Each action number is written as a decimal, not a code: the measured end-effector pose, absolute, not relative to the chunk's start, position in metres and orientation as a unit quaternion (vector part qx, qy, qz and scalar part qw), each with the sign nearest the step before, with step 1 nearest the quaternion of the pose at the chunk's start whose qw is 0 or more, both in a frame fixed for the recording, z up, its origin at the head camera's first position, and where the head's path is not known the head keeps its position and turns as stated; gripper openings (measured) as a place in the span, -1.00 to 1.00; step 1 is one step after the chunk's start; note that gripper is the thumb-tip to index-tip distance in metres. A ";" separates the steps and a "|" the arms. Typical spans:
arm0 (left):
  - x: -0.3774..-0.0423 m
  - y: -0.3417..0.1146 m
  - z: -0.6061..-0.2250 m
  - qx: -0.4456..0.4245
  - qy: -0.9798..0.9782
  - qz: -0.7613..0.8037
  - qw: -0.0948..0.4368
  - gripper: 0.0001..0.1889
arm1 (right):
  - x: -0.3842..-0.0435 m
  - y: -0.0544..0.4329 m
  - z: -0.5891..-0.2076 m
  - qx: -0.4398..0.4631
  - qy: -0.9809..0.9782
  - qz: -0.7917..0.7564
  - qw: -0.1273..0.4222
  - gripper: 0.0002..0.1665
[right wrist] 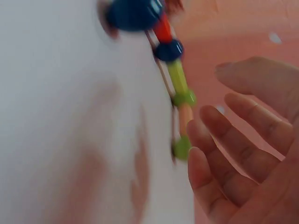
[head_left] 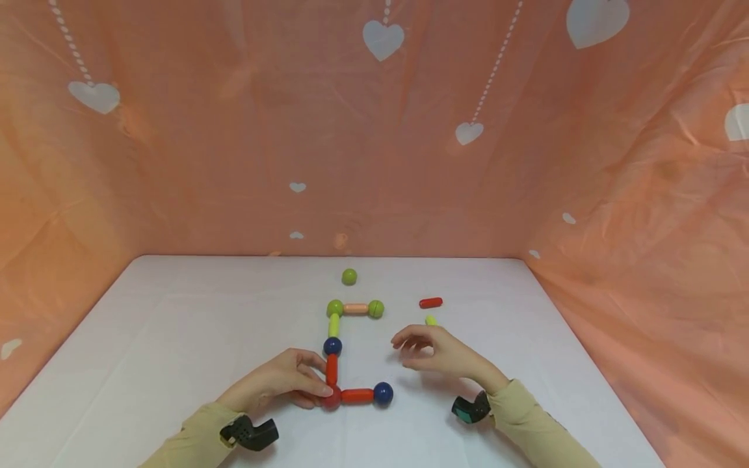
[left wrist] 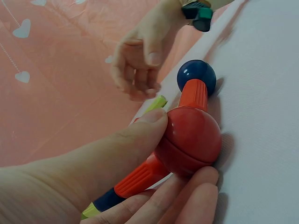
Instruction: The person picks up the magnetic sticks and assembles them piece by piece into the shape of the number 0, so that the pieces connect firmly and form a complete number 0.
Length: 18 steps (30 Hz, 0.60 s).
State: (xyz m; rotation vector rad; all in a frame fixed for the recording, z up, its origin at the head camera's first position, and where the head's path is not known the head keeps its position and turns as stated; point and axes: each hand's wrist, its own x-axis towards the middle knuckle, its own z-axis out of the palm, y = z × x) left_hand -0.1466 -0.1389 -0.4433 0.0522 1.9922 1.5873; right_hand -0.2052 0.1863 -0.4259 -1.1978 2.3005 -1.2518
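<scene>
My left hand grips the red ball at the lower corner of a chain of balls and rods, thumb on top and fingers beneath. From that ball a red rod runs right to a blue ball. Another red rod leads away to a second blue ball, then a yellow-green rod, a green ball, a peach rod and a grooved green ball. My right hand hovers right of the chain, fingers loosely bent, holding nothing.
Behind the chain lies a loose green ball. A loose red rod is at the right, and a yellow-green rod shows partly behind my right hand. An orange cloth with hearts surrounds the white table.
</scene>
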 end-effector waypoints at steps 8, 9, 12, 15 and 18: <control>-0.147 -0.140 -0.445 0.023 0.746 0.597 0.294 -0.47 | -0.234 0.216 -0.417 -0.366 0.818 -0.439 0.065 -0.57; -0.147 -0.140 -0.445 0.023 0.747 0.596 0.295 -0.47 | -0.236 0.220 -0.417 -0.359 0.822 -0.438 0.060 -0.57; -0.148 -0.140 -0.445 0.027 0.748 0.593 0.297 -0.47 | -0.241 0.229 -0.416 -0.340 0.837 -0.426 0.048 -0.57; -0.148 -0.141 -0.445 0.031 0.747 0.594 0.297 -0.47 | -0.244 0.235 -0.417 -0.317 0.855 -0.409 0.041 -0.58; -0.148 -0.141 -0.446 0.038 0.742 0.601 0.294 -0.46 | -0.246 0.238 -0.420 -0.289 0.872 -0.392 0.046 -0.59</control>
